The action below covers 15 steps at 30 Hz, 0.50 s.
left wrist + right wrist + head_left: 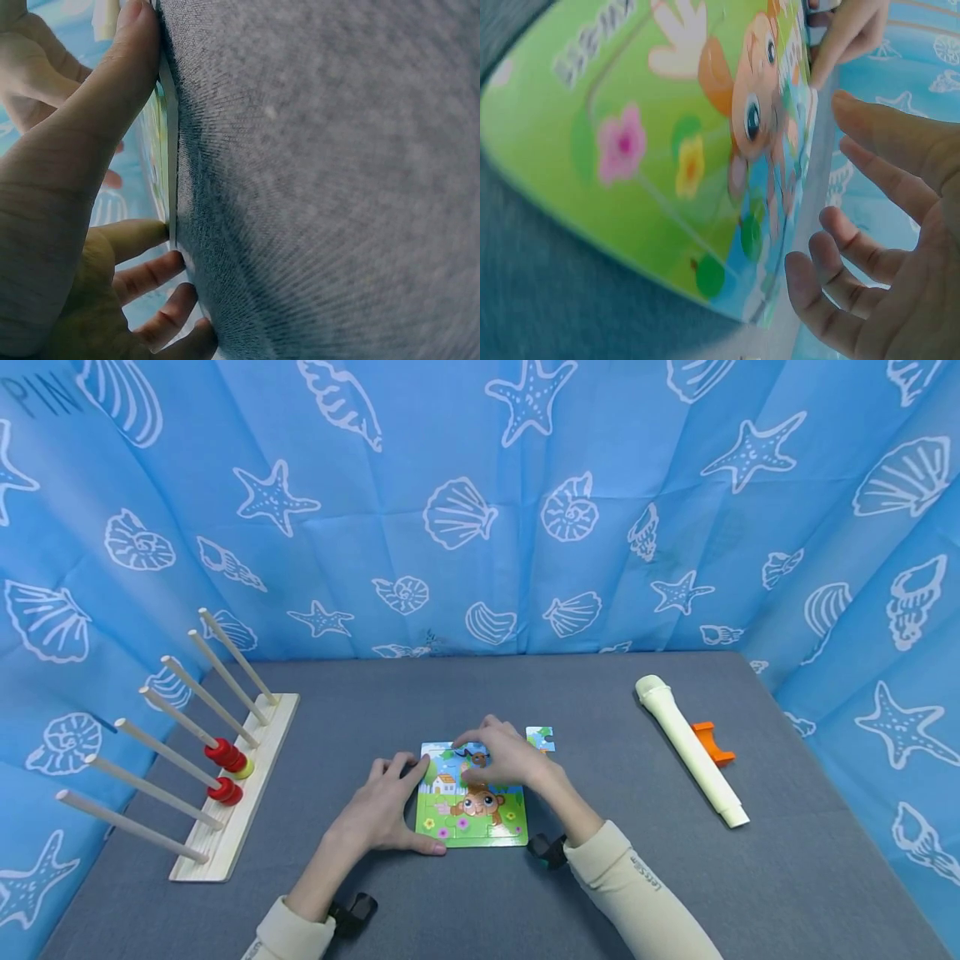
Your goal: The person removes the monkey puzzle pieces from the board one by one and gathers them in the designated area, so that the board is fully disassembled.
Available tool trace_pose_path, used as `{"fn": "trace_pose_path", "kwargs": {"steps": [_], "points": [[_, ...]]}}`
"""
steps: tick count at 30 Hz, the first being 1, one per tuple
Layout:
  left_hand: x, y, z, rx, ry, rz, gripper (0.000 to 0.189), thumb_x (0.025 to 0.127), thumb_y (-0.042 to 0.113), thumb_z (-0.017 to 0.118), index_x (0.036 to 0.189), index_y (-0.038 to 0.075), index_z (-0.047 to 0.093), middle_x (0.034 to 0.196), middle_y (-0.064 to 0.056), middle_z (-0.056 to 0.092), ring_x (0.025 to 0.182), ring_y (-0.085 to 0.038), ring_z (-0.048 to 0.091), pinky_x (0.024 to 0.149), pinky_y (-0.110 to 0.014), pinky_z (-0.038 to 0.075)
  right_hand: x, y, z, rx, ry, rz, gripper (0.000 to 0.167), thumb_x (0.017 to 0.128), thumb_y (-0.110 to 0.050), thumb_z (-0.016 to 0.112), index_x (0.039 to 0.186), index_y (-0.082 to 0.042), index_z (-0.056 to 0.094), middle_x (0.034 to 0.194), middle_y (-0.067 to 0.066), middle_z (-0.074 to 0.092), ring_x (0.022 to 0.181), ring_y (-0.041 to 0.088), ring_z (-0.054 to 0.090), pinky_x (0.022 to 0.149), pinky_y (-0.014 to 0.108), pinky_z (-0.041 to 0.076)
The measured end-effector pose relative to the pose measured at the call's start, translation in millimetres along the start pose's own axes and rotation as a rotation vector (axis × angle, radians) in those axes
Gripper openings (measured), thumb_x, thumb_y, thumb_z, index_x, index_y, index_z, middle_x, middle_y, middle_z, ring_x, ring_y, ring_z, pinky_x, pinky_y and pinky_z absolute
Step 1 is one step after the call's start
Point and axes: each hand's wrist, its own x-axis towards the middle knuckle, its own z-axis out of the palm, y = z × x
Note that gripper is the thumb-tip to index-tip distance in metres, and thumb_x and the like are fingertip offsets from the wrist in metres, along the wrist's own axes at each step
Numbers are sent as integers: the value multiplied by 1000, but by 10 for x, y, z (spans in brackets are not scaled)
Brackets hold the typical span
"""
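Note:
A jigsaw puzzle (472, 833) with a monkey, a house and flowers lies flat on the grey table. My left hand (386, 810) rests against its left side, the thumb by the near edge and the fingers spread at the far left. In the left wrist view, the thumb and index finger of the left hand (97, 142) touch the board's rim. Over the upper part of the puzzle hovers my right hand (506, 758). Nothing shows between the loosely bent, separated fingers of the right hand (907, 277). A loose puzzle piece (538, 737) lies just beyond the board's far right corner, partly behind the right hand.
On the left stands a wooden peg rack (258, 768) with red rings (225, 791) and a yellow ring (244, 770). To the right lie a cream toy microphone (690, 747) and an orange bracket-shaped piece (714, 745). A blue shell-patterned curtain (465, 585) hangs behind the table (585, 893).

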Motion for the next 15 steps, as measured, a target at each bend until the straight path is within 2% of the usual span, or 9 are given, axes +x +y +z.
{"fn": "trace_pose_path", "kwargs": {"steps": [8, 15], "points": [[2, 7, -13, -11, -7, -1, 128, 61, 74, 86, 161, 13, 34, 158, -13, 36, 136, -39, 37, 95, -58, 52, 38, -42, 114, -19, -9, 68, 45, 90, -25, 80, 134, -21, 68, 126, 14, 48, 101, 26, 41, 76, 39, 41], [-3, 11, -17, -16, -5, 4, 127, 61, 73, 87, 160, 13, 35, 157, -14, 37, 136, -40, 37, 95, -58, 52, 37, -45, 149, -19, -15, 68, 40, 91, -22, 79, 130, -21, 70, 120, 12, 47, 98, 25, 38, 73, 37, 39]]}}
